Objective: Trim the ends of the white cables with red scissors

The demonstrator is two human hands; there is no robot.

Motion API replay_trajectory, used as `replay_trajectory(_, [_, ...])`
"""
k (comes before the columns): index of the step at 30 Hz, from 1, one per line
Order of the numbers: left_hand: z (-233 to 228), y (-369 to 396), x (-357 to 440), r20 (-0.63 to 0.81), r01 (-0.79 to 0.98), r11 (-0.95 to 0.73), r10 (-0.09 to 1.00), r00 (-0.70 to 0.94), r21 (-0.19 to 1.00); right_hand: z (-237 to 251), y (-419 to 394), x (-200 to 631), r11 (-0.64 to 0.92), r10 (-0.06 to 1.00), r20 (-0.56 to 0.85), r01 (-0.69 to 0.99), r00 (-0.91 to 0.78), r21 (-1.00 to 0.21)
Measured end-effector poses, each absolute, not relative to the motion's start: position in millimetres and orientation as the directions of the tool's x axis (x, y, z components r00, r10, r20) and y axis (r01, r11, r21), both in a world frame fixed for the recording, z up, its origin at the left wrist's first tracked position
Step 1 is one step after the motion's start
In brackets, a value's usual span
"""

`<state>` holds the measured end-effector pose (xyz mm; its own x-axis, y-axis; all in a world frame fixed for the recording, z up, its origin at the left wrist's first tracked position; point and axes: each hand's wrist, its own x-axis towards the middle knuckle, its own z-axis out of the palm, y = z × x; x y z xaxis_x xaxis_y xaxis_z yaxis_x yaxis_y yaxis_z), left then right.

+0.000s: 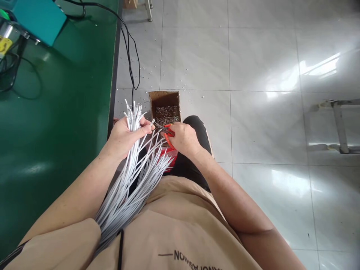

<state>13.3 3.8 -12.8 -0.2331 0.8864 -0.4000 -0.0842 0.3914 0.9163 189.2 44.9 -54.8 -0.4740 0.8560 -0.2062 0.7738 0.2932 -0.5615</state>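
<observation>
Two hands: both over the lap, beside a green table (56, 123).
Left hand (125, 135): fist wrapped round a white wire bundle (132, 180), ends fanning up past the thumb.
Right hand (184, 139): curled round red-handled cutters (166, 131), tips pointing left at one wire end.
Axis: wires run lap to fist.
Box (165, 107): on floor, just beyond the cutters.

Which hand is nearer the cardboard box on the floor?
Right. The right hand with the cutters overlaps the box edge; the left hand, gripping the wires, sits beside it.
</observation>
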Motion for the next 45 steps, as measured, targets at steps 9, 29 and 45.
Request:
replay_trajectory(9, [-21.6,3.4,9.8,-0.363,0.096,0.397,0.896,-0.256,0.913,-33.2,47.3,170.8,-0.295,0.892,-0.289,0.037,-0.347,-0.955])
replay_trajectory(29, [-7.7,3.6,12.7,-0.399,-0.176,0.389,0.917,-0.023,0.904,-50.1,39.4,155.2,-0.618,0.772,-0.556,-0.157,-0.309,-0.770])
replay_trajectory(45, [-7.2,8.1,8.5,-0.555,-0.320,0.514,0.831,-0.045,0.796,-21.9,43.4,164.5,-0.243,0.912,-0.225,-0.009,-0.342,-0.970])
